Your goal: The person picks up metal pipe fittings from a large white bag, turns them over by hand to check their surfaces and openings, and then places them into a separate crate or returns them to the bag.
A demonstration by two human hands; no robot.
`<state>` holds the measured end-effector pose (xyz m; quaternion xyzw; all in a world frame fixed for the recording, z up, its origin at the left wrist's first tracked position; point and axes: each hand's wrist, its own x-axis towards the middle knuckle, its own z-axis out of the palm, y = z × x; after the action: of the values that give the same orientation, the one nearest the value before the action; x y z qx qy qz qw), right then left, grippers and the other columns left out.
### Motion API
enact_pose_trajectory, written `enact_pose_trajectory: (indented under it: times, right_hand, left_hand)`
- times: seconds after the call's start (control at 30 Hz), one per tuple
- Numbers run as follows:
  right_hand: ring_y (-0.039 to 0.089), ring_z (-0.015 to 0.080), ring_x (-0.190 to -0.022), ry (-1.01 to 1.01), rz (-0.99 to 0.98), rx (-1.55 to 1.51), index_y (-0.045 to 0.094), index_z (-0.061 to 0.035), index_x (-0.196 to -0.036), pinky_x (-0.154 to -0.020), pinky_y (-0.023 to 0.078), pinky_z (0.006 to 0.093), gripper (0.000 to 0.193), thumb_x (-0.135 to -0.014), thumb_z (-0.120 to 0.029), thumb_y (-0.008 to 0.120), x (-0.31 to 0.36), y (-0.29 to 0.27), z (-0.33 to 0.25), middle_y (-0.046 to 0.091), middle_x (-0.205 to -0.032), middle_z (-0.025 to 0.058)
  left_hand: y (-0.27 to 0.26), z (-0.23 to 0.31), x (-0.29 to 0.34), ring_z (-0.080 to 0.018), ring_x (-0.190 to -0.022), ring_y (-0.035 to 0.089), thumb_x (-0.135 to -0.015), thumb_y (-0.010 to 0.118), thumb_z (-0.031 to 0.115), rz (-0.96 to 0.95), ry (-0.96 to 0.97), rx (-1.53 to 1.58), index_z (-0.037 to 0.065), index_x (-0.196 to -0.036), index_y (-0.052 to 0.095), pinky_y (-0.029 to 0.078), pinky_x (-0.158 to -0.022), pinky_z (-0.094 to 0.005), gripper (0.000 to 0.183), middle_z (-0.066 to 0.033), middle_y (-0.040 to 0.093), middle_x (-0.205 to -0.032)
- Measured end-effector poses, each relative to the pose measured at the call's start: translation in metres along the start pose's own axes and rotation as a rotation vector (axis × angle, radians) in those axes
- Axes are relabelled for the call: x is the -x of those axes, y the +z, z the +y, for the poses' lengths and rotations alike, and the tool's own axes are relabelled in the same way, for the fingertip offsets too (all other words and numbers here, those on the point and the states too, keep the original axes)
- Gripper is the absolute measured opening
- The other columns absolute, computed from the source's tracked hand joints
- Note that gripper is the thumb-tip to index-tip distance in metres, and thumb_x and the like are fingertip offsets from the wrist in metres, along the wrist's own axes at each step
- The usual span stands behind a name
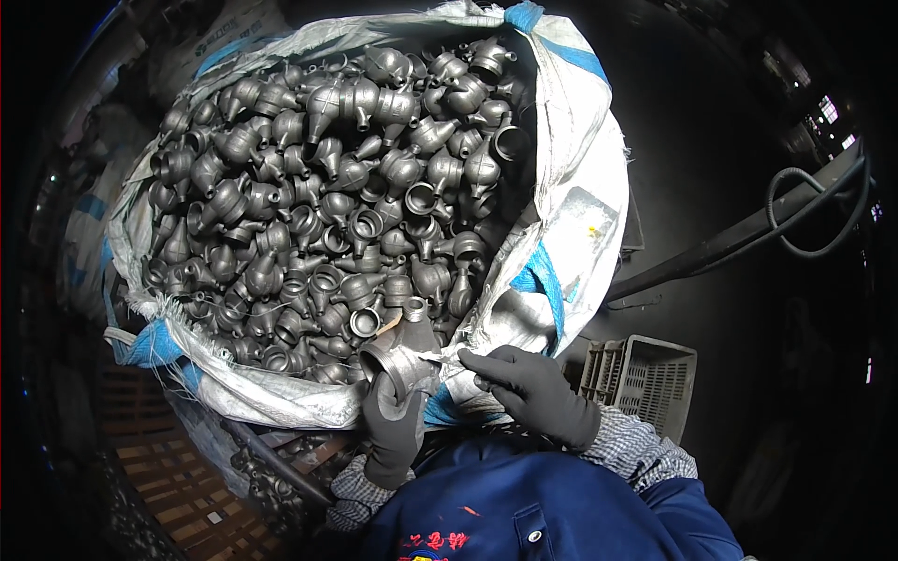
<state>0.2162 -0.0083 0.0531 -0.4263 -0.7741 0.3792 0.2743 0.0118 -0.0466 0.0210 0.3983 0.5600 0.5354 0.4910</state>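
My gloved left hand (393, 425) is closed around a grey metal casting (404, 360), a hollow, rounded fitting with a wide ringed mouth and a narrow neck pointing up. It is held over the near rim of a large white woven sack (580, 122). Just to its right is my gloved right hand (533, 388), its forefinger stretched toward the casting and the other fingers curled in. A thin pale sliver shows between that fingertip and the casting; what it is, I cannot make out. Similar castings (351, 173) fill the sack in a heap.
Blue straps (154, 344) hang at the sack's corners. A grey plastic crate (659, 383) stands on the floor at the right. Beyond it a long dark bar (711, 251) slants up, with a looped cable (818, 210). Brown slatted boards (187, 477) lie at lower left.
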Motion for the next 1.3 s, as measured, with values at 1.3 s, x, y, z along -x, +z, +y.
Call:
enact_pose_trajectory:
  times: [1.3]
  right_hand:
    - [0.062, 0.0155, -0.091, 0.316, -0.098, -0.627, 0.057, 0.001, -0.126, -0.083, 0.048, 0.0288, 0.061, -0.075, -0.027, 0.077, -0.033, -0.001, 0.026, 0.067, -0.106, 0.0101]
  left_hand:
    - [-0.009, -0.002, 0.002, -0.0212, -0.095, 0.067, -0.083, 0.062, -0.002, -0.299, -0.286, 0.52, -0.003, -0.117, 0.057, 0.053, -0.09, -0.0348, 0.034, -0.0123, 0.068, -0.101]
